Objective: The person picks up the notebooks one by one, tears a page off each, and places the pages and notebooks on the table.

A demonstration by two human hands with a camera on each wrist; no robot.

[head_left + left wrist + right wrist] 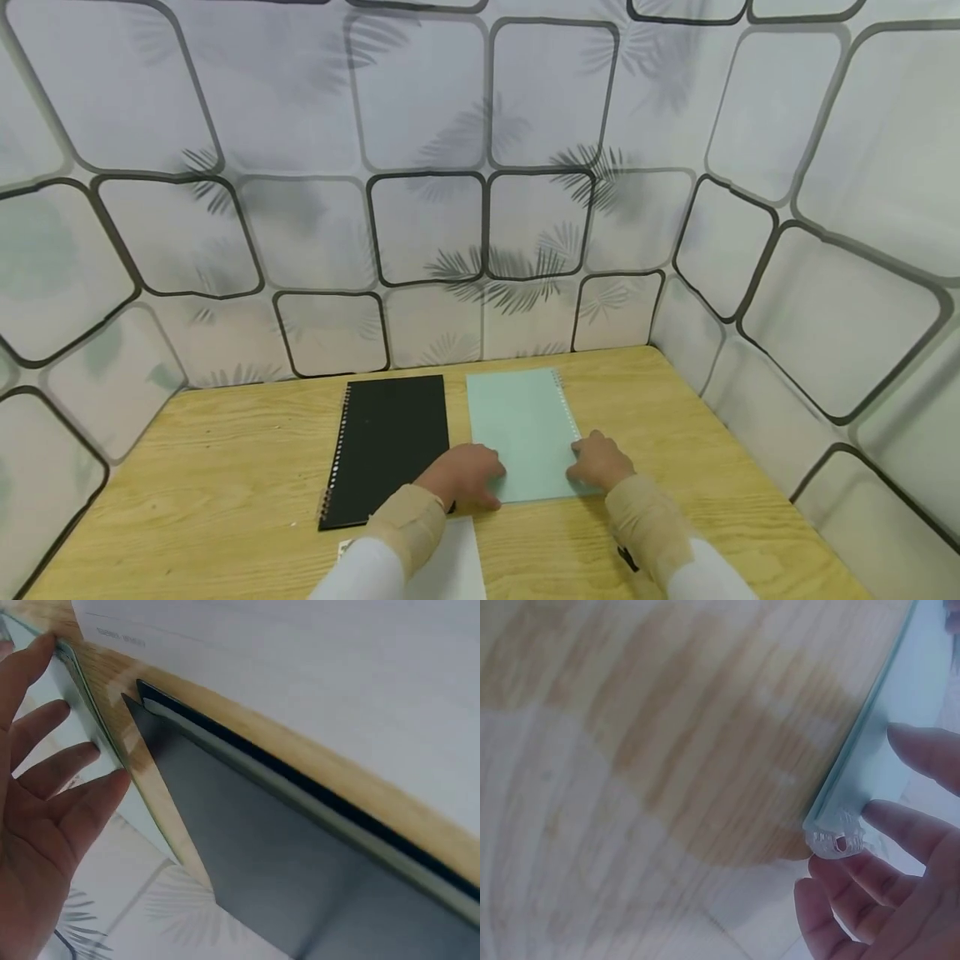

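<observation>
The person's left hand (468,475) is loosely open, its fingers apart and slightly bent, with fingertips touching the long edge of a pale green, rectangular, soft-looking notebook (521,433) with a spiral binding. The right hand (602,462) is also relaxed and partly open at the opposite, bound side: in the right wrist view two of its digits reach onto the pale green cover, while others curve past the clear plastic spiral binding (838,841), so that the notebook sits between the two hands without either fist closing round it. The notebook lies flat on the light yellow, wood-grained desk (225,467), toward its far edge, with the binding on the right. Just to its left lies a black, rectangular spiral notebook (397,442), its row of rings along the left side; the left forearm passes over its near right corner. Nearer the person, partly under the left forearm, is a white sheet of paper (453,562). As for writing, a short line of small grey print (120,636) runs near the edge of that sheet in the left wrist view (too blurred to read). Both wrists wear beige wraps (408,521) above white sleeves (363,571), and behind the desk hangs a pale covering (427,100) printed with rounded grey squares and leafy fronds.
</observation>
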